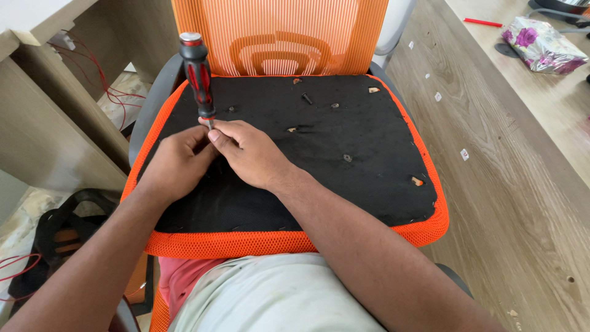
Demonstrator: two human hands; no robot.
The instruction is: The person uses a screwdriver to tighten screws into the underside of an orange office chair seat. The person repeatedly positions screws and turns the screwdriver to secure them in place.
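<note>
A red-and-black screwdriver (198, 77) stands nearly upright at about ten o'clock on the black underside of an orange mesh chair seat (319, 160), its tip hidden between the fingers. The left hand (175, 163) and right hand (249, 152) press together around the shaft's lower end, fingers curled and pinched closed there. A loose black bolt (306, 98) lies at twelve o'clock on the seat, and a floral pouch (542, 46) rests on the wooden table (491, 184) at two o'clock.
</note>
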